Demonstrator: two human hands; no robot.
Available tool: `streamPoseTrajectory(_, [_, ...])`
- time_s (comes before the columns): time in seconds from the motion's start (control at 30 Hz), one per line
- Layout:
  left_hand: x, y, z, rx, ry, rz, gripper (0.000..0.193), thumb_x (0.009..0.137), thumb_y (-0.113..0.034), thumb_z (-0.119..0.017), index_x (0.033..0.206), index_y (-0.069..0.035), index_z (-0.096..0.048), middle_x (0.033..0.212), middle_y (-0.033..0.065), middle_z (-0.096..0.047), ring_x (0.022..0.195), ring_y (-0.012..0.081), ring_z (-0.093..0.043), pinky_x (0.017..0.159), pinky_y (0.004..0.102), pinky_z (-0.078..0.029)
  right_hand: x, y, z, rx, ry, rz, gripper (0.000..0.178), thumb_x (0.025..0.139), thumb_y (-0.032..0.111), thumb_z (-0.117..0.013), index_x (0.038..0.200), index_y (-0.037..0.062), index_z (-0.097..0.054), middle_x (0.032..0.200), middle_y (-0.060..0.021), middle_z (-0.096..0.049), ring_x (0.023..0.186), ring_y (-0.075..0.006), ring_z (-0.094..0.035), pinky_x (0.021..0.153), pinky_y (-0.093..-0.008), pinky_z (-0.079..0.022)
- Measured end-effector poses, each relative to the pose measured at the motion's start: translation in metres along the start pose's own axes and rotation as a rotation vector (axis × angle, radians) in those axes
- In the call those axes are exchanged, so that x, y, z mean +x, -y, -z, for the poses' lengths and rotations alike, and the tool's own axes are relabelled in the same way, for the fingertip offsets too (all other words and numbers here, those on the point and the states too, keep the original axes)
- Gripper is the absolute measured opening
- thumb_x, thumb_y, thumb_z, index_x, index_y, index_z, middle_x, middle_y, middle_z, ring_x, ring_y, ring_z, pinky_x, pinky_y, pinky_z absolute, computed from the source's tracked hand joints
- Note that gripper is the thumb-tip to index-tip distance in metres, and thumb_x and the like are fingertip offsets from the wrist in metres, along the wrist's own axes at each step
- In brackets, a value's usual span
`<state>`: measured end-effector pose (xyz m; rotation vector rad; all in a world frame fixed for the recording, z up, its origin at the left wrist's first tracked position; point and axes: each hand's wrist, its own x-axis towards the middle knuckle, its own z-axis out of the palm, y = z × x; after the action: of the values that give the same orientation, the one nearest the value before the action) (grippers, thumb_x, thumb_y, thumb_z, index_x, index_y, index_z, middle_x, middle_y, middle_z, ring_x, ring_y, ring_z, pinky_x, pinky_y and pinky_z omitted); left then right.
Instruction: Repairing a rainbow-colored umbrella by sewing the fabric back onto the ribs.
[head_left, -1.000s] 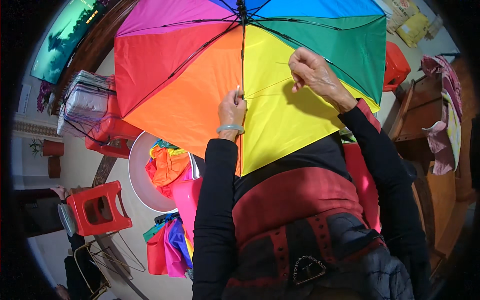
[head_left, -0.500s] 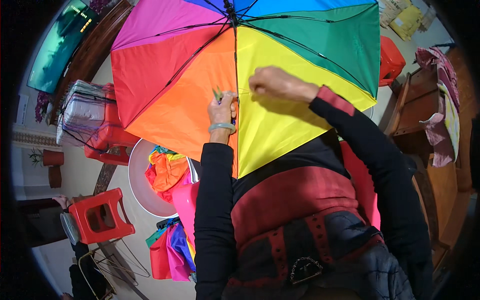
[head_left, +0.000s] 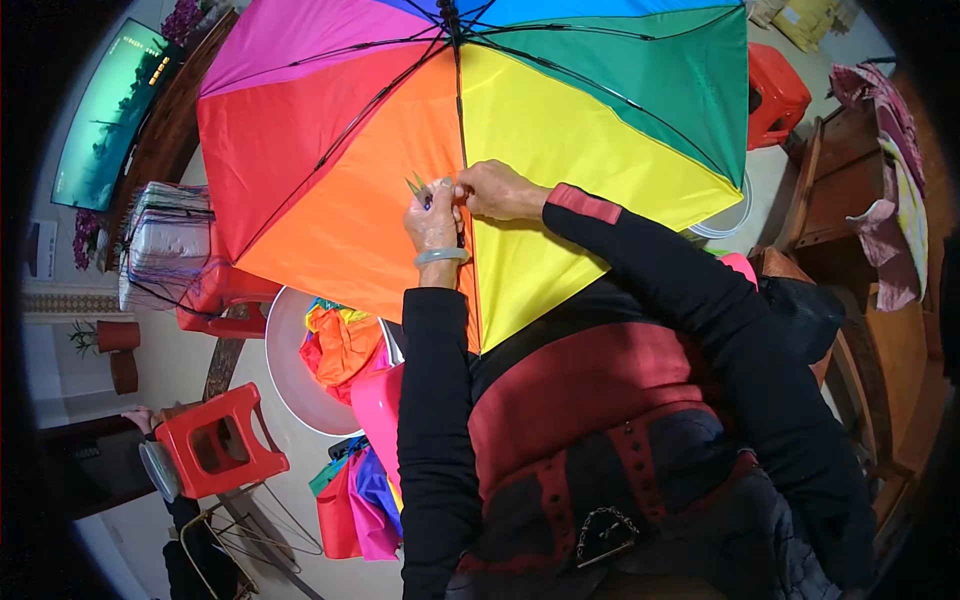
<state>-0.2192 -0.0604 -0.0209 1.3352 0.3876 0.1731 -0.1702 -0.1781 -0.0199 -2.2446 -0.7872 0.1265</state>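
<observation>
An opened rainbow umbrella (head_left: 340, 160) lies before me with its inside and black ribs showing. My left hand (head_left: 433, 225) is closed at the rib between the orange and yellow panels. Two pointed blades of small thread snips (head_left: 418, 192) stick up out of that fist; their handles are hidden by the fingers. My right hand (head_left: 500, 190) rests over the yellow panel, its fingers pinched together at the same rib and touching the left fingers. What the right fingertips pinch is too small to make out.
A white basin (head_left: 285, 370) with folded colourful cloth stands at the left, beside more hanging cloth (head_left: 360, 510). Red stools (head_left: 215, 440) stand at left and right, one bearing a wrapped bundle (head_left: 160, 245). A wooden chair (head_left: 845, 190) is at the right. Someone's foot (head_left: 138, 415) shows far left.
My right hand has come down and left from above the yellow panel to meet my left hand at the rib. The left hand still grips the snips. The whole view has shifted slightly.
</observation>
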Motion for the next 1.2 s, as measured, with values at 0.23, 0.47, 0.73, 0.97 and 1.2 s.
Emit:
streamPoseTrajectory(0.23, [0.007,0.012,0.004,0.251,0.025,-0.032,0.014,0.079,-0.013,-0.057,0.072,-0.001,-0.056,0.059,0.0022,-0.054,0.043,0.0076,-0.043,0.038,0.0234,-0.034,0.01,-0.033,0.017,0.321,-0.17,-0.424,0.008,0.071,0.007,-0.052,0.073,0.001,-0.058,0.075,-0.0198,-0.06,0.071,-0.0361,-0.059,0.061,-0.0446,-0.046])
streamPoseTrajectory(0.47, [0.011,0.02,0.006,0.627,-0.002,-0.191,0.019,0.074,-0.017,-0.06,0.073,0.002,-0.055,0.06,0.0062,-0.056,0.054,0.0165,-0.053,0.051,0.0311,-0.043,0.01,-0.051,0.045,-0.39,-0.546,-0.266,0.009,0.076,0.012,-0.048,0.079,0.0032,-0.051,0.077,-0.0157,-0.058,0.07,-0.0347,-0.058,0.06,-0.0448,-0.045])
streamPoseTrajectory(0.73, [0.013,0.023,-0.016,1.299,-0.173,-0.293,0.026,0.068,-0.024,-0.064,0.078,-0.001,-0.058,0.073,0.0169,-0.061,0.067,0.0342,-0.058,0.059,0.0449,-0.044,0.006,-0.051,0.06,-0.455,-0.686,-0.267,0.008,0.076,0.011,-0.051,0.079,0.0039,-0.053,0.078,-0.0156,-0.059,0.069,-0.0347,-0.059,0.059,-0.045,-0.046])
streamPoseTrajectory(0.97, [0.017,0.029,-0.011,1.21,-0.037,-0.453,0.022,0.068,-0.019,-0.064,0.078,-0.001,-0.058,0.076,0.0154,-0.059,0.068,0.0328,-0.056,0.06,0.0427,-0.044,0.012,-0.056,0.118,-0.061,-0.733,-0.261,0.007,0.076,0.01,-0.053,0.076,0.0027,-0.053,0.077,-0.014,-0.06,0.063,-0.0259,-0.062,0.056,-0.0388,-0.049])
streamPoseTrajectory(1.2, [0.025,0.042,0.001,0.926,0.133,-0.645,0.014,0.072,-0.011,-0.062,0.081,-0.001,-0.058,0.078,0.0115,-0.056,0.066,0.0262,-0.054,0.06,0.0376,-0.044,0.016,-0.01,0.133,0.84,-0.589,-0.188,0.009,0.08,0.01,-0.057,0.079,0.0023,-0.053,0.066,-0.0044,-0.055,0.06,-0.0107,-0.058,0.049,-0.0236,-0.046])
